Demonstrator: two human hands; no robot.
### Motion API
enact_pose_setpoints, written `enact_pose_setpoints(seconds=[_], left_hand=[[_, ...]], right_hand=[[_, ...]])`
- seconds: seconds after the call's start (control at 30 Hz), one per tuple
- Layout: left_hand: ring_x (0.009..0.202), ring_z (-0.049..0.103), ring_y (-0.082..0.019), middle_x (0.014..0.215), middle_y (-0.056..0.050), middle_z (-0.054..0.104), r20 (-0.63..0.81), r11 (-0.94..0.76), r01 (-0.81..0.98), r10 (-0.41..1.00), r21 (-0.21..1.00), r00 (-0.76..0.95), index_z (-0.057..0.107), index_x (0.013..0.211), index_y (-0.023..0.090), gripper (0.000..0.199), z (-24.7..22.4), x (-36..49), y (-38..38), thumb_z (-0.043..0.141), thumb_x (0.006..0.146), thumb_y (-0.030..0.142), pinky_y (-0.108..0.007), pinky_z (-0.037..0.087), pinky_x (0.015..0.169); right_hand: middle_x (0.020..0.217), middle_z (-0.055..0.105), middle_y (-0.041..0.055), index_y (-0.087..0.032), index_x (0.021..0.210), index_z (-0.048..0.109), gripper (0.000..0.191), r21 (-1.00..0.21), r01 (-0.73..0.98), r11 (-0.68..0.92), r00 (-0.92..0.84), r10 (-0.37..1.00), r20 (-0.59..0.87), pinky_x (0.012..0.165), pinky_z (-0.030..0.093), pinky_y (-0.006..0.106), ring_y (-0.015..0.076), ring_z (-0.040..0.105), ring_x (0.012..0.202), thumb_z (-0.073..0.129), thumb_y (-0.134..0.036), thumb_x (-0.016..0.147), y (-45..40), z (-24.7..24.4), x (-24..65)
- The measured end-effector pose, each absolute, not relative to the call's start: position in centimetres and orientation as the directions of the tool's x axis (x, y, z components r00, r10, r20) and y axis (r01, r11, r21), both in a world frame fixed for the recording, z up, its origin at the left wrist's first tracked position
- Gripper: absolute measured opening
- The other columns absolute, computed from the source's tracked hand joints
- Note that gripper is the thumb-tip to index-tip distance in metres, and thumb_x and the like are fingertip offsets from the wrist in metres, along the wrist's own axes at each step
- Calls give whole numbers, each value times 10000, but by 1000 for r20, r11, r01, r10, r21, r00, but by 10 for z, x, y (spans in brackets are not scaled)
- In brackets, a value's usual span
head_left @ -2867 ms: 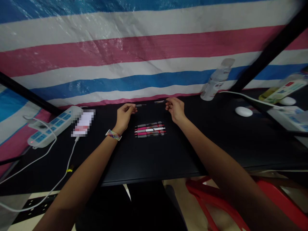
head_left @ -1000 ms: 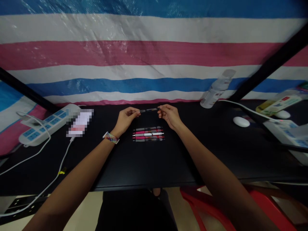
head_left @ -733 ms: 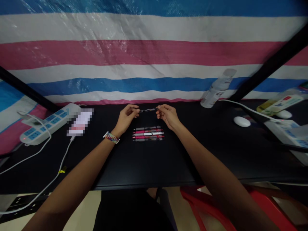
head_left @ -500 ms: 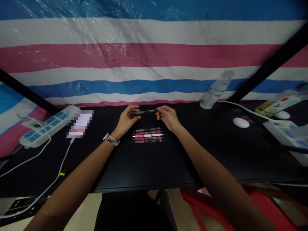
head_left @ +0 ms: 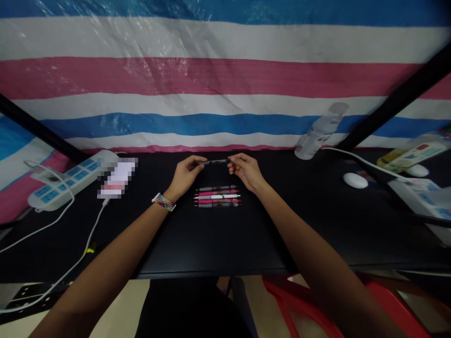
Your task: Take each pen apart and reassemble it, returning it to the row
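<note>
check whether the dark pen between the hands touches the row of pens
Apart. The head view shows a strip of black tabletop between the dark pen and the row's nearest member, a gray-gripped pen.

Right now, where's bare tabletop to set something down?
Bare tabletop lies between the row of pens and the front edge, flanked by left forearm and right forearm, and right of the latter, nearer than the white oval object. Crowded: left end, with power strip and phone; far right, with second power strip; back middle, where left hand and right hand hold a pen.
</note>
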State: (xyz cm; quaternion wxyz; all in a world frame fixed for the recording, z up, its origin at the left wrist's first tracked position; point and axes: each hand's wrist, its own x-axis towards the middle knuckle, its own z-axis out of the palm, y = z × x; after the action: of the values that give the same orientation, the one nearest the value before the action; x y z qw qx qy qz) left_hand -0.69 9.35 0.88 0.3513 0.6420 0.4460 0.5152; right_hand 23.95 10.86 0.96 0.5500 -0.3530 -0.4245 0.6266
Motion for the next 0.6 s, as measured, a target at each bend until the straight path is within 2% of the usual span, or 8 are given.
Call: enact_pose_setpoints(seconds=[0.1,0.17,0.23,0.33,0.4,0.5,0.6], left_hand=[[1143,757,-247,1179,-102,808,379,-383,200,924,902,59,792,1164,191,352,7,-8,95,798,812,172,-396,573,1042],[1147,766,-253,1190,-104,812,357,-360,175,933,916,52,777,1235,195,412,6,-8,95,802,824,192,-399,577,1031],[1090,781,-257,1136,-102,829,326,-328,186,944,926,46,792,1236,193,353,7,-7,95,789,901,303,-403,580,1006],[959,781,-251,958,-84,839,313,-313,240,949,919,39,836,1105,193,309,9,-5,93,729,987,458,-402,584,949],[946,777,-249,961,-84,847,329,-331,238,943,913,47,847,1046,196,281,9,-4,92,779,951,451,-397,590,931],[1006,784,-257,1090,-97,862,349,-351,197,936,915,47,861,1044,201,249,9,-4,90,861,870,379,-407,600,958],[1003,783,-260,1091,-95,861,378,-372,205,926,905,14,875,1008,214,206,10,-4,89,877,846,341,-424,605,970]], right_hand=[[738,738,26,-191,872,785,269,-915,-402,-27,-150,988,37,658,551,295,141,649,650,949,-385,785,109,9,239],[756,746,29,-191,887,790,269,-913,-408,-25,-149,988,39,675,559,299,146,662,673,956,-374,780,109,9,239],[770,751,29,-195,899,791,257,-913,-406,-31,-148,989,32,693,568,302,148,671,694,955,-359,788,109,9,240],[772,753,34,-193,903,801,227,-910,-413,-34,-149,988,31,700,572,303,149,673,702,946,-328,792,109,10,240],[772,752,39,-187,899,809,211,-909,-415,-32,-151,988,35,698,573,303,149,671,700,940,-313,792,109,10,240],[757,738,34,-190,873,802,206,-915,-401,-43,-148,989,18,684,573,305,146,652,678,937,-332,808,109,9,240],[747,729,27,-194,864,792,230,-917,-394,-56,-141,990,0,674,573,307,144,635,666,945,-356,807,110,9,240]])
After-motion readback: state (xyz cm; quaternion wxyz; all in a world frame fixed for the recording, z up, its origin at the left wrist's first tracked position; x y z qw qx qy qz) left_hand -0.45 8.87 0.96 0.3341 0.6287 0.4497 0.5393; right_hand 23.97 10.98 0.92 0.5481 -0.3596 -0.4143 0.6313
